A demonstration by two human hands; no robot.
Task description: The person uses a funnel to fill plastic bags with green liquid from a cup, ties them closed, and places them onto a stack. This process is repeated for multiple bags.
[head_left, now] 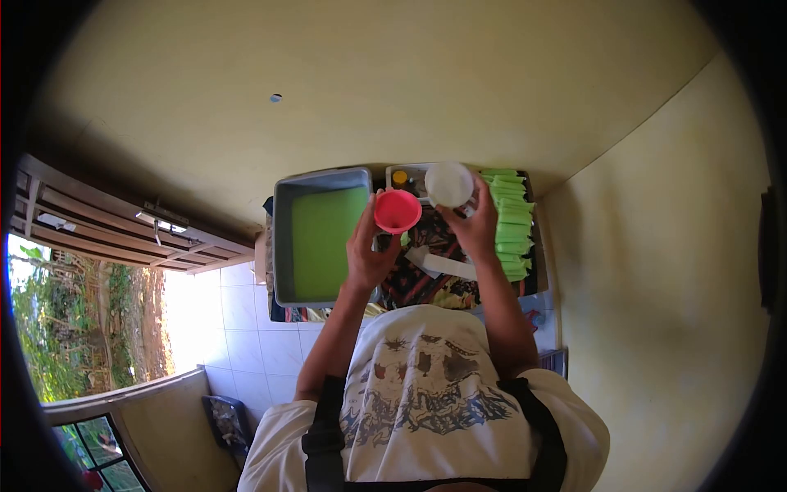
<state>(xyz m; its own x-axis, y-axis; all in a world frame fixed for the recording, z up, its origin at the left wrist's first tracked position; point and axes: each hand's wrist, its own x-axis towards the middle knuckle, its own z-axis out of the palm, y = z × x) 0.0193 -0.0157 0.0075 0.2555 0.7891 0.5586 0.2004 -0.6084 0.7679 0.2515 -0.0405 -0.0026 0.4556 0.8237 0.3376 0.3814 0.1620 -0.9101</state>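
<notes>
My left hand (369, 248) is closed round a pinkish-red funnel (398, 211), its wide mouth facing up. What is under the funnel is mostly hidden by the hand. In my right hand (478, 223) is a white round cup (448, 184), held just right of the funnel and apart from it. Left of my left hand stands a grey tub (283, 238) with green liquid (328, 242) in it. Beyond my right hand, several filled green plastic packets (514, 225) lie stacked in a column. White flat strips (447, 265) rest on the patterned cloth (402, 283) between my forearms.
Behind the cup is a light tray (418, 170) with a yellow-capped item (400, 177) in it. The wall (393, 98) rises right behind the table. At the left are an open doorway (184, 320), white floor tiles (242, 328) and a dark chair (228, 422).
</notes>
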